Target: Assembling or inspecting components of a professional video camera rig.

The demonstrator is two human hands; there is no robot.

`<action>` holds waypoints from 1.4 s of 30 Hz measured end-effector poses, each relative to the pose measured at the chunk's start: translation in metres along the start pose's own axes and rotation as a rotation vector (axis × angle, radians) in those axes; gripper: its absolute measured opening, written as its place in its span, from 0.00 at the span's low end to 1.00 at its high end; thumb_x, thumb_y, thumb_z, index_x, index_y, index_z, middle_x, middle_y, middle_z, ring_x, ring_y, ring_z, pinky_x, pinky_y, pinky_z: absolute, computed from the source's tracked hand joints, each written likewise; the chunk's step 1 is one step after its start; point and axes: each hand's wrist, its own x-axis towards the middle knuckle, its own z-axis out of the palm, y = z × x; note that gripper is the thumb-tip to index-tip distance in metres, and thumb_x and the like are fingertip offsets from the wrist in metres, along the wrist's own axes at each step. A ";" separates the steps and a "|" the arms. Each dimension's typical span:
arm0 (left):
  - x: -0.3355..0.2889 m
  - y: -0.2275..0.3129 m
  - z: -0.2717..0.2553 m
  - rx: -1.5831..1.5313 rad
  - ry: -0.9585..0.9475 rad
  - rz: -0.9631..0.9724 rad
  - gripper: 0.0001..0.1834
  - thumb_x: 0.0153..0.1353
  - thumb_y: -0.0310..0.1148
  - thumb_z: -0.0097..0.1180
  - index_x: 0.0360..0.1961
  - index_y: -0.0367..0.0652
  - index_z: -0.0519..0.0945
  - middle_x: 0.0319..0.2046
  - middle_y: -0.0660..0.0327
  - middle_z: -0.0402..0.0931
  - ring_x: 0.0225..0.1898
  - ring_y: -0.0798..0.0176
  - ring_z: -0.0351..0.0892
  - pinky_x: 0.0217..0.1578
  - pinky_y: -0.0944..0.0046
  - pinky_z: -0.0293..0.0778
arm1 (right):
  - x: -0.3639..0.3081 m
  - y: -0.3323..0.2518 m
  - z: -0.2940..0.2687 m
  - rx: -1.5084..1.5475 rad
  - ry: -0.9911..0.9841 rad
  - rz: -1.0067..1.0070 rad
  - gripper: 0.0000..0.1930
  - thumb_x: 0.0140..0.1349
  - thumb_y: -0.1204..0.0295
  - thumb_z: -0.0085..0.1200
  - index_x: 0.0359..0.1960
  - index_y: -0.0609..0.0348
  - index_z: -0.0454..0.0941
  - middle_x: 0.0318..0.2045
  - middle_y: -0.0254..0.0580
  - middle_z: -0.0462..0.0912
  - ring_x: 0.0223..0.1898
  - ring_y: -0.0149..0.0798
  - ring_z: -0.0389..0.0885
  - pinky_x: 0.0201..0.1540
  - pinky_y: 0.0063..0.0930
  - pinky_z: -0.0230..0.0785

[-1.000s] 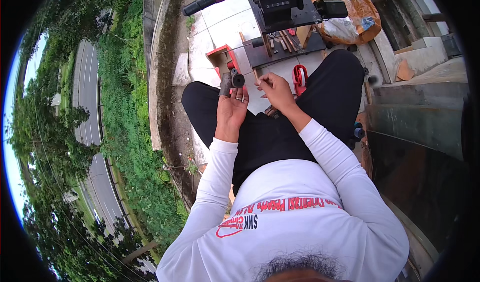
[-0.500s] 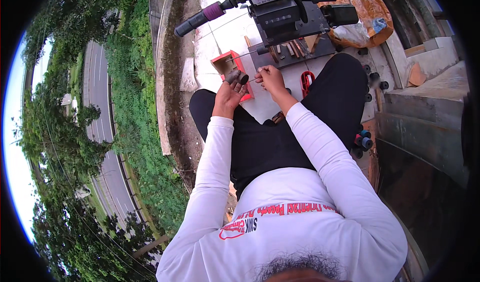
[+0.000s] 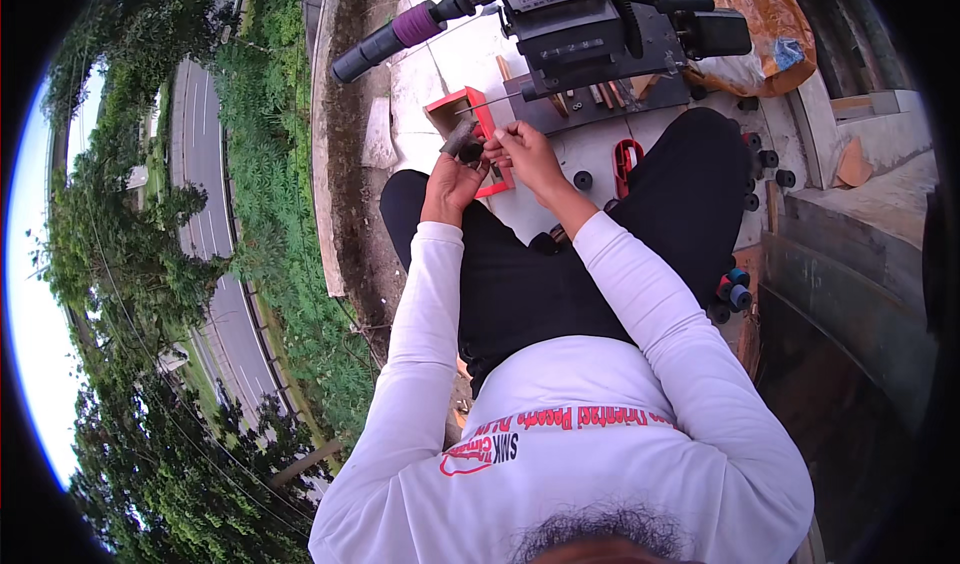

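My left hand point(image 3: 453, 186), palm up, has its fingers curled round a dark, short cylinder point(image 3: 461, 140) that resembles a spool. Close against its right side, my right hand point(image 3: 531, 161) is in a pinch. What lies between those fingertips is too small to make out now. Just beyond both hands stands an open red-rimmed box point(image 3: 486, 116), and a thin metal rod point(image 3: 497, 102) reaches over it from the dark winding machine point(image 3: 570, 49). The machine has a counter on its front and a black-and-purple handle point(image 3: 413, 26) at its left.
Small metal pieces point(image 3: 604, 94) lie on the machine's base. A red tool-like object point(image 3: 627, 158) and a black spool point(image 3: 583, 180) rest before my right knee. More spools point(image 3: 768, 159) are scattered to the right. An orange bag point(image 3: 775, 44) sits behind; a low wall point(image 3: 335, 164) runs along the left.
My right hand has moved left, up to the cylinder in my left hand. The thin rod that stuck out from its fingers no longer shows. The machine sits slightly differently in view.
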 end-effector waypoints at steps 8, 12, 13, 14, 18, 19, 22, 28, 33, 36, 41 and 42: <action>-0.008 0.004 0.015 -0.075 0.068 0.082 0.22 0.71 0.37 0.64 0.60 0.38 0.76 0.54 0.49 0.80 0.51 0.52 0.85 0.46 0.59 0.84 | 0.004 0.005 -0.007 0.022 0.179 0.063 0.11 0.82 0.63 0.50 0.51 0.58 0.77 0.39 0.36 0.88 0.37 0.28 0.87 0.41 0.23 0.76; -0.008 0.000 0.024 -0.068 0.158 0.075 0.23 0.69 0.37 0.68 0.60 0.41 0.76 0.50 0.51 0.83 0.45 0.55 0.86 0.42 0.62 0.85 | 0.004 0.007 -0.013 0.039 0.216 0.063 0.10 0.81 0.64 0.51 0.49 0.57 0.77 0.38 0.36 0.87 0.37 0.28 0.87 0.39 0.23 0.76; -0.006 0.002 0.022 -0.043 0.204 0.078 0.23 0.69 0.37 0.68 0.60 0.42 0.76 0.50 0.52 0.83 0.45 0.55 0.86 0.41 0.62 0.85 | 0.004 0.009 -0.011 0.024 0.200 0.069 0.10 0.81 0.64 0.51 0.48 0.57 0.77 0.38 0.36 0.87 0.37 0.28 0.87 0.39 0.23 0.75; -0.003 0.004 0.020 -0.018 0.251 0.079 0.23 0.68 0.37 0.68 0.60 0.43 0.77 0.50 0.53 0.82 0.44 0.56 0.86 0.40 0.63 0.84 | 0.004 0.011 -0.010 0.025 0.198 0.066 0.10 0.81 0.64 0.51 0.48 0.57 0.77 0.38 0.36 0.87 0.37 0.28 0.87 0.39 0.23 0.75; 0.020 0.009 0.010 0.198 0.317 0.134 0.20 0.73 0.38 0.62 0.62 0.48 0.76 0.51 0.54 0.80 0.43 0.58 0.83 0.36 0.66 0.79 | 0.000 0.037 -0.006 -0.111 0.011 0.151 0.10 0.79 0.66 0.53 0.48 0.61 0.78 0.37 0.39 0.87 0.36 0.31 0.87 0.40 0.26 0.78; 0.027 0.017 0.001 0.202 0.316 0.142 0.20 0.73 0.38 0.62 0.62 0.48 0.76 0.51 0.54 0.80 0.43 0.58 0.83 0.36 0.66 0.79 | 0.002 0.042 0.001 -0.119 -0.025 0.140 0.11 0.78 0.67 0.54 0.48 0.64 0.78 0.36 0.40 0.87 0.35 0.32 0.86 0.40 0.29 0.79; 0.045 0.041 -0.026 0.185 0.373 0.134 0.25 0.71 0.43 0.67 0.65 0.51 0.75 0.57 0.53 0.76 0.47 0.55 0.83 0.39 0.63 0.79 | 0.013 0.052 0.021 -0.125 -0.066 0.150 0.11 0.77 0.68 0.56 0.48 0.66 0.78 0.36 0.42 0.87 0.35 0.34 0.87 0.41 0.31 0.81; 0.066 0.040 -0.023 0.127 0.410 0.072 0.25 0.72 0.48 0.65 0.64 0.49 0.76 0.57 0.54 0.78 0.47 0.56 0.81 0.41 0.62 0.76 | 0.031 0.067 0.026 -0.069 -0.008 0.235 0.11 0.77 0.68 0.55 0.47 0.67 0.79 0.35 0.42 0.87 0.32 0.34 0.87 0.38 0.31 0.83; 0.067 0.052 -0.020 0.152 0.371 0.044 0.23 0.70 0.49 0.67 0.62 0.55 0.79 0.54 0.60 0.80 0.45 0.58 0.82 0.33 0.64 0.73 | 0.038 0.069 0.034 -0.038 -0.056 0.243 0.11 0.78 0.67 0.54 0.49 0.65 0.77 0.38 0.42 0.87 0.35 0.34 0.87 0.40 0.32 0.82; 0.067 0.028 0.002 0.185 0.441 0.054 0.19 0.75 0.45 0.62 0.62 0.54 0.79 0.55 0.62 0.82 0.48 0.60 0.83 0.34 0.67 0.73 | 0.034 0.082 0.015 -0.051 -0.013 0.276 0.10 0.79 0.68 0.53 0.49 0.65 0.77 0.38 0.42 0.87 0.35 0.34 0.87 0.40 0.32 0.81; 0.070 0.026 0.011 0.183 0.389 0.021 0.16 0.79 0.41 0.54 0.61 0.50 0.79 0.56 0.62 0.83 0.46 0.65 0.83 0.34 0.68 0.71 | 0.035 0.083 0.014 -0.065 -0.009 0.267 0.10 0.79 0.69 0.53 0.49 0.64 0.78 0.38 0.41 0.87 0.35 0.33 0.86 0.40 0.30 0.80; 0.072 0.022 0.011 0.177 0.362 -0.001 0.15 0.80 0.40 0.52 0.62 0.49 0.78 0.55 0.62 0.84 0.43 0.67 0.83 0.33 0.68 0.71 | 0.035 0.083 0.013 -0.060 -0.010 0.264 0.10 0.79 0.69 0.53 0.48 0.64 0.78 0.38 0.40 0.87 0.35 0.33 0.86 0.40 0.30 0.80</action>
